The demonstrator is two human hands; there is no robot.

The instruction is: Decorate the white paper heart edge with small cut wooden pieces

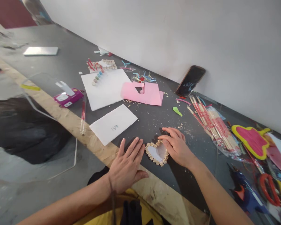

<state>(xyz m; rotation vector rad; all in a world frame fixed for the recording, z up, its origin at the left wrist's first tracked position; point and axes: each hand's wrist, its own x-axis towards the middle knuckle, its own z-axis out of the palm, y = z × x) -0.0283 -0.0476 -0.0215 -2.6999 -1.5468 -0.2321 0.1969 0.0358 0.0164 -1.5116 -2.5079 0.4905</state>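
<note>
Curled right hand seemingly presses a beaded heart frame; open left hand lies flat, empty.

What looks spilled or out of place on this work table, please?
Small pale crumbs lie scattered over the dark table, near the heart-shaped frame under the right hand. They look spilled because they are loose and spread out, not gathered in one place.

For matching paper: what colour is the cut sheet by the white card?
The cut sheet is pink, best seen in the head view.
</note>
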